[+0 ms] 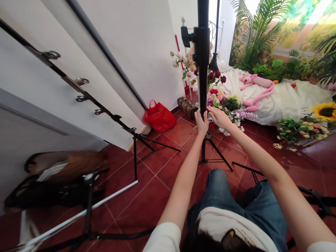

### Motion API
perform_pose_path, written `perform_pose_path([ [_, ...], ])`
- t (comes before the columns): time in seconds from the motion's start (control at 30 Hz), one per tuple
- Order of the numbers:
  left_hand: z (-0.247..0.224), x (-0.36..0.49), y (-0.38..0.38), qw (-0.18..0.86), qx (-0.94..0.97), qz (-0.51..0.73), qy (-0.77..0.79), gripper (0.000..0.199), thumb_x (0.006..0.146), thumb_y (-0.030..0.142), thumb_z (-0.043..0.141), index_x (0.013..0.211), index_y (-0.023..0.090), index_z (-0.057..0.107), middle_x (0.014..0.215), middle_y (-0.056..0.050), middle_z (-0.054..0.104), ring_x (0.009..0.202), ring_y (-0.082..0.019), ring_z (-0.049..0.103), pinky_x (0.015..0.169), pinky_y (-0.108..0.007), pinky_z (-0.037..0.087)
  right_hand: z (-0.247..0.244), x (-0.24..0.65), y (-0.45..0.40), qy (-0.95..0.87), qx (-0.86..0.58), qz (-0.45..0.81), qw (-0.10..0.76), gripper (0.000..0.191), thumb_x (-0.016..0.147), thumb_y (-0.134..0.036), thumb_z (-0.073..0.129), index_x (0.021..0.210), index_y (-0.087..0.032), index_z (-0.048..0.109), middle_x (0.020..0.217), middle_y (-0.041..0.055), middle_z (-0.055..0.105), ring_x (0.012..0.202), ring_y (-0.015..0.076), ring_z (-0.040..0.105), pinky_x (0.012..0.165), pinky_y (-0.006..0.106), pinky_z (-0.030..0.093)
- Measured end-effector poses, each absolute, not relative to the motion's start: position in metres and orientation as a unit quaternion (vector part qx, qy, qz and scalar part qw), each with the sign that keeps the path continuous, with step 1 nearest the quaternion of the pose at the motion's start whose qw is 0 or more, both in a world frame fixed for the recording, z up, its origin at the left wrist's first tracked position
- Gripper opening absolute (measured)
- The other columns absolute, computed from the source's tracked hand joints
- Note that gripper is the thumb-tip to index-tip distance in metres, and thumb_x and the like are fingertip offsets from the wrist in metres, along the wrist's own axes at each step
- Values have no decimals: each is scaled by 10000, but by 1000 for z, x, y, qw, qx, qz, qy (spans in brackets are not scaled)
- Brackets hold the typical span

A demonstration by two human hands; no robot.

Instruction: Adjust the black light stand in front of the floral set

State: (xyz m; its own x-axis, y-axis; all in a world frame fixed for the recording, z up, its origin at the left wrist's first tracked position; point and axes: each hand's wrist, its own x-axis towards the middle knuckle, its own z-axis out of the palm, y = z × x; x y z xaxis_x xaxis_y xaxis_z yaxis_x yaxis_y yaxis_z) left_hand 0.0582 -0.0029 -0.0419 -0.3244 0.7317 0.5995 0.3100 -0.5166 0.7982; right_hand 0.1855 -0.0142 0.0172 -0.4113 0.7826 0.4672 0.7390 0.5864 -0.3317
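A black light stand [203,84] rises upright in front of me, its tripod legs spread on the floor. My left hand [201,123] is closed around the lower part of its pole. From the other side my right hand [219,117] reaches to the pole at the same height. Its fingers are stretched out, with the tips at the pole and partly hidden. Higher up, a clamp knob [186,36] sticks out to the left of the stand's collar.
Another tripod stand [135,138] leans by white panels on the left, near a red plastic bag [160,117]. Dark bags [60,178] and a white pole [86,211] lie at left. Artificial flowers [217,96] and a bed with a pink plush toy [259,84] are ahead.
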Motion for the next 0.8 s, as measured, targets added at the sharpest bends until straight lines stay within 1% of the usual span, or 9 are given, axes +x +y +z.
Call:
perform_pose_path([
  [0.13, -40, 57, -4, 157, 564, 666, 463, 654, 919, 743, 290, 1149, 197, 567, 1073, -124, 571, 1089, -230, 564, 1030, -393, 441, 22, 175, -3, -825, -479, 54, 295, 448, 1038, -324, 330, 1298, -158, 656, 1410, 132, 619, 1340, 265, 564, 1131, 415, 439],
  [0.23, -40, 57, -4, 160, 566, 664, 462, 661, 916, 750, 286, 1153, 200, 567, 1088, -127, 573, 1098, -231, 557, 1040, -397, 433, 20, 173, 4, -799, -506, 93, 310, 407, 1041, -349, 340, 1174, -178, 684, 1219, 138, 720, 1149, 267, 677, 1008, 376, 499],
  [0.3, -40, 57, -4, 162, 563, 665, 463, 672, 911, 757, 287, 1163, 198, 563, 1092, -129, 572, 1103, -233, 556, 1043, -401, 433, 16, 171, 8, -775, -507, 131, 354, 424, 1045, -392, 315, 1091, -183, 680, 1094, 129, 744, 1015, 249, 711, 946, 352, 511],
  [0.37, -41, 58, -4, 162, 560, 666, 465, 683, 909, 760, 284, 1170, 192, 560, 1090, -133, 574, 1109, -233, 559, 1046, -403, 435, 10, 167, 12, -739, -499, 163, 422, 467, 1047, -446, 272, 1039, -181, 656, 1029, 123, 738, 962, 222, 709, 933, 327, 506],
  [0.47, -42, 58, -4, 163, 563, 666, 463, 683, 913, 755, 280, 1180, 189, 553, 1108, -140, 578, 1119, -235, 568, 1051, -408, 440, 1, 154, 18, -655, -515, 201, 515, 488, 1038, -514, 235, 1061, -185, 594, 950, 104, 716, 926, 185, 694, 904, 287, 508],
  [0.57, -43, 57, -4, 163, 568, 665, 457, 670, 920, 743, 283, 1192, 189, 544, 1123, -148, 575, 1130, -240, 568, 1058, -415, 440, -4, 141, 23, -583, -535, 241, 563, 415, 1024, -519, 283, 1114, -204, 537, 828, 44, 669, 788, 160, 667, 777, 254, 518],
  [0.67, -42, 56, -5, 163, 576, 659, 455, 655, 925, 737, 273, 1182, 198, 543, 1101, -139, 573, 1117, -236, 568, 1060, -418, 441, -3, 136, 24, -559, -547, 259, 567, 303, 996, -444, 375, 1113, -216, 537, 695, -22, 604, 645, 145, 615, 667, 230, 490],
  [0.73, -41, 56, -5, 161, 578, 658, 455, 647, 930, 730, 270, 1178, 200, 545, 1097, -134, 572, 1104, -228, 572, 1057, -411, 446, 0, 137, 24, -572, -559, 248, 547, 256, 966, -389, 414, 1062, -218, 579, 632, -45, 571, 601, 145, 596, 653, 229, 480],
  [0.8, -41, 57, -6, 158, 574, 661, 457, 648, 932, 725, 273, 1182, 194, 549, 1105, -137, 570, 1103, -227, 574, 1050, -404, 453, 5, 142, 24, -598, -562, 232, 522, 243, 938, -353, 439, 1004, -216, 628, 625, -44, 581, 599, 147, 606, 678, 236, 489],
])
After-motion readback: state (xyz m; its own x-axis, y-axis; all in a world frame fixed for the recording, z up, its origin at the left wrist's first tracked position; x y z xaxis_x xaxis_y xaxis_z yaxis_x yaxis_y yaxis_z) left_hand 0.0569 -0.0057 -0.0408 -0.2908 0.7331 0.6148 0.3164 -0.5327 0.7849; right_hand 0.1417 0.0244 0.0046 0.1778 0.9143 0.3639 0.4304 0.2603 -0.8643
